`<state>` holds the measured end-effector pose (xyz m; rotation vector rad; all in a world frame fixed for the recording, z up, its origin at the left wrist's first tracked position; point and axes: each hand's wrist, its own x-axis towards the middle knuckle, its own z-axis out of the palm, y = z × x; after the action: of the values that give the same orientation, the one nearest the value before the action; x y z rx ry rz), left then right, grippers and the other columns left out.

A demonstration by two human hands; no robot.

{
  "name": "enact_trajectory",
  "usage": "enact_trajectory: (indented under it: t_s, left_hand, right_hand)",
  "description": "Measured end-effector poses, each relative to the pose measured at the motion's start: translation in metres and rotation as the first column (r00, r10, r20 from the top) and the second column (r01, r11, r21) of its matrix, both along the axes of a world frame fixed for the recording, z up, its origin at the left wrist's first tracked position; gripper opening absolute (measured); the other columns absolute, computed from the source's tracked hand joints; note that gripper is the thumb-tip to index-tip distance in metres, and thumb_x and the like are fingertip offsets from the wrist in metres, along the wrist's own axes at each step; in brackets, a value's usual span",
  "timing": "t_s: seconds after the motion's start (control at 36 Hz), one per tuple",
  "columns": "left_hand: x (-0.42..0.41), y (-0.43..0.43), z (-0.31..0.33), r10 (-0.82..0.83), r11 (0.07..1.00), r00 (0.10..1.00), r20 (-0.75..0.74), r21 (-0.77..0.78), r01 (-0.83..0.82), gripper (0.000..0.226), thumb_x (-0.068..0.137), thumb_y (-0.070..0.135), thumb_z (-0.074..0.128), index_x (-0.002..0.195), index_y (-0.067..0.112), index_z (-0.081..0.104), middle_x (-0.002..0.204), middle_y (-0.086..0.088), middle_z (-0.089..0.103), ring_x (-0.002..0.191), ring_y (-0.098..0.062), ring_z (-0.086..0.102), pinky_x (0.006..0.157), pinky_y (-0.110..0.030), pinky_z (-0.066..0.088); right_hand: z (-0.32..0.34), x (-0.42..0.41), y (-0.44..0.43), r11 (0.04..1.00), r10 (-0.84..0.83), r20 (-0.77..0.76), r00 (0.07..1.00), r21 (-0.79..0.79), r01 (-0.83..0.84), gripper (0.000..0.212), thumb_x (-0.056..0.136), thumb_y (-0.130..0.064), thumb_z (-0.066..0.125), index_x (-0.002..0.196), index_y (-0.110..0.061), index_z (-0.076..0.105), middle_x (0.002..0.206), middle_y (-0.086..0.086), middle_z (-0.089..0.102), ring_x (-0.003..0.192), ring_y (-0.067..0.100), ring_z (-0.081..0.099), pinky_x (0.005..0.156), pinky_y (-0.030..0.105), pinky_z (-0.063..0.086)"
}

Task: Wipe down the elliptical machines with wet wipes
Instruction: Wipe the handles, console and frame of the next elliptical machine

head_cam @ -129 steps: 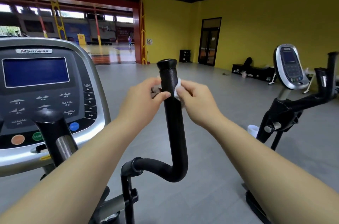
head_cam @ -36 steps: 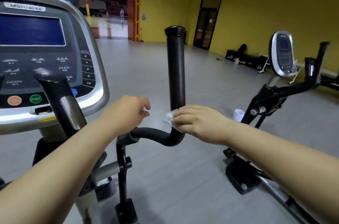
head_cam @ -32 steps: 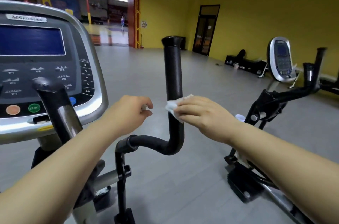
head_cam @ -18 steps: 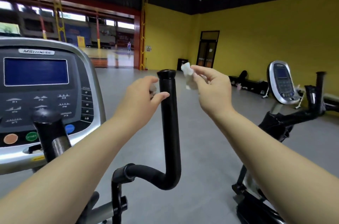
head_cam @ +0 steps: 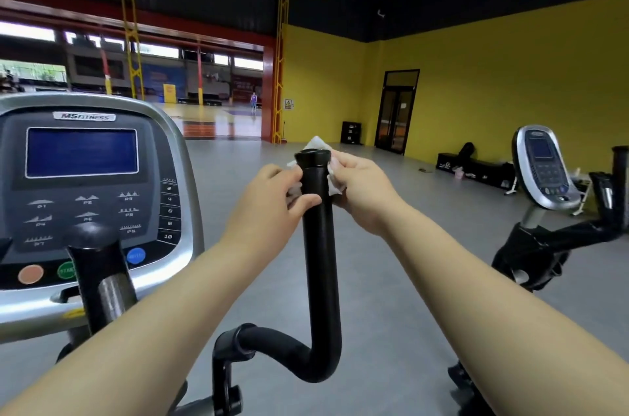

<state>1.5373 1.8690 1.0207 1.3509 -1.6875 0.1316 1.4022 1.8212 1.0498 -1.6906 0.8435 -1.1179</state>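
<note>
Yellow walls (head_cam: pixel 493 82) back two elliptical machines, the near machine (head_cam: pixel 85 197) cut off left, the far machine (head_cam: pixel 544 170) cut off right. One wipe (head_cam: pixel 316 143), mostly hidden behind the handlebar (head_cam: pixel 321 262) top, is pinched by the left hand (head_cam: pixel 269 208) and right hand (head_cam: pixel 364 191), fingers (head_cam: pixel 343 160) curled on it.

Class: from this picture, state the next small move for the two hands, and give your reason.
Probably slide both hands down: the left hand and right hand hold the wipe wrapped round the top of the handlebar, with its long shaft below uncovered.
</note>
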Motion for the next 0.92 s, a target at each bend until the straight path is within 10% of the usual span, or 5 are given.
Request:
enact_trajectory:
  t_s: [0.19, 0.39, 0.47, 0.64, 0.92]
  left_hand:
    - [-0.003, 0.002, -0.004, 0.022, 1.0, 1.0, -0.011, -0.002, -0.022, 0.036, 0.09, 0.034, 0.058, 0.122, 0.016, 0.056, 0.093, 0.006, 0.04, 0.078, -0.01, 0.046, 0.071, -0.02, 0.034]
    - [-0.003, 0.002, -0.005, 0.04, 0.999, 0.999, 0.007, 0.005, -0.04, 0.037, 0.091, 0.035, 0.056, 0.123, 0.016, 0.056, 0.093, 0.004, 0.041, 0.079, -0.015, 0.047, 0.072, -0.025, 0.039]
    - [-0.004, 0.003, -0.005, 0.051, 0.999, 0.998, 0.045, 0.008, -0.051, 0.038, 0.092, 0.035, 0.054, 0.125, 0.016, 0.053, 0.091, 0.005, 0.038, 0.076, -0.013, 0.045, 0.069, -0.023, 0.035]
    - [-0.003, 0.007, -0.009, 0.088, 0.994, 0.984, 0.157, 0.049, -0.097, 0.056, 0.095, 0.039, 0.045, 0.145, 0.019, 0.031, 0.092, 0.003, 0.041, 0.08, -0.02, 0.052, 0.071, -0.038, 0.049]
    - [-0.005, 0.007, -0.017, 0.066, 0.994, 0.991, 0.118, 0.083, -0.076, 0.059, 0.097, 0.038, 0.041, 0.149, 0.025, 0.017, 0.086, 0.004, 0.041, 0.081, -0.016, 0.048, 0.067, -0.031, 0.044]
  right_hand:
    - [-0.026, -0.018, 0.001, 0.998, 0.059, -0.19, 0.98, 0.023, -0.055, 0.026, 0.102, -0.012, 0.035, 0.091, 0.0, 0.056, 0.063, 0.0, 0.038, 0.065, 0.015, 0.043, 0.089, 0.046, 0.053]
    - [0.001, -0.002, -0.008, 0.99, -0.078, -0.029, 0.997, -0.122, 0.074, 0.037, 0.102, -0.011, 0.034, 0.113, 0.02, 0.052, 0.078, 0.03, 0.051, 0.074, 0.014, 0.055, 0.062, 0.039, 0.044]
    - [-0.004, 0.002, -0.007, 0.996, -0.006, 0.048, 0.999, -0.088, 0.01, 0.036, 0.103, -0.017, 0.033, 0.127, -0.008, 0.058, 0.085, 0.014, 0.043, 0.067, 0.023, 0.038, 0.056, 0.032, 0.034]
    - [-0.044, -0.016, 0.011, 0.997, 0.081, -0.089, 0.993, 0.02, -0.08, 0.042, 0.104, -0.019, 0.031, 0.077, -0.01, 0.062, 0.055, 0.001, 0.049, 0.051, 0.013, 0.039, 0.053, 0.026, 0.033]
    - [-0.034, -0.009, 0.017, 0.972, 0.184, 0.028, 0.983, 0.145, -0.186, 0.048, 0.1, -0.044, 0.032, 0.098, -0.014, 0.069, 0.081, 0.004, 0.069, 0.072, 0.02, 0.064, 0.066, 0.035, 0.04]
